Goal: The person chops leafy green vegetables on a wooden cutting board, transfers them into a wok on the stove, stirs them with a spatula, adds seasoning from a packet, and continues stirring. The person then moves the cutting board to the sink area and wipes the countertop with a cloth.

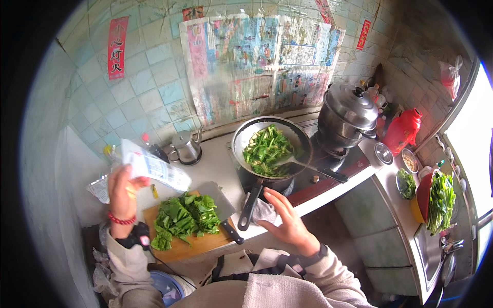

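Note:
My left hand (125, 188) holds up a white plastic packet (156, 165) with blue print, over the left of the counter. My right hand (289, 223) holds nothing, fingers apart, just right of the handle of a frying pan (235, 148). In the pan lie chopped green leaves (265, 148) and a metal spatula (287, 159), its black handle over the rim. Between my hands a wooden cutting board (196, 246) bears chopped leafy greens (185, 219) and a cleaver (221, 202) with a black handle.
A steel kettle (185, 146) and a dark bottle (157, 152) stand behind the board. A lidded steel pot (342, 111) is on the right burner, a red thermos (402, 129) beyond it. Bowls and bundled greens (441, 204) are near the sink (429, 254). A bluish bucket (167, 288) stands below.

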Demonstrator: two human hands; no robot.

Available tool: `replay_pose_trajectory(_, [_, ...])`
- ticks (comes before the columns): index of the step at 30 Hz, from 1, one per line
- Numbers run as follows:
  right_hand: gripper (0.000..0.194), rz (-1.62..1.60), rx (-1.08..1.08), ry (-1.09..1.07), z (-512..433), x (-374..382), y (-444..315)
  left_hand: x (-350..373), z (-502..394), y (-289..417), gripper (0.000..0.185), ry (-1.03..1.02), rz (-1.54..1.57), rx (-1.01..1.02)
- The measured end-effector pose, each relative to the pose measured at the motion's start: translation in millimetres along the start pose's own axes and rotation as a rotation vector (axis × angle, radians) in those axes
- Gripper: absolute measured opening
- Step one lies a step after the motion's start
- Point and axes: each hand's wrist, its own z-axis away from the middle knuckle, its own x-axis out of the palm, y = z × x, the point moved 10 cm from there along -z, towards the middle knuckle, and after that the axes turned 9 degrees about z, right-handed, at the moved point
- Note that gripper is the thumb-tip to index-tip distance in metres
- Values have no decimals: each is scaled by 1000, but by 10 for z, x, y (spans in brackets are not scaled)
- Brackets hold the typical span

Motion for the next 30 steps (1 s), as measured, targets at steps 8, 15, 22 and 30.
replay_pose_trajectory(8, [91,-444,-25,41,190,202,425,1603,725,-843,38,-290,450,-464])
replay_pose_trajectory(15, [81,-762,89,-123,438,443,523,1728,747,-1103,33,-161,594,-564])
replay_pose_trajectory(22, [90,-551,221,56,428,346,673,2037,792,-1200,27,-125,746,-550])
replay_pose_trajectory(30, [67,-430,293,268,245,-402,1071,2016,779,-1057,28,-403,507,-464])
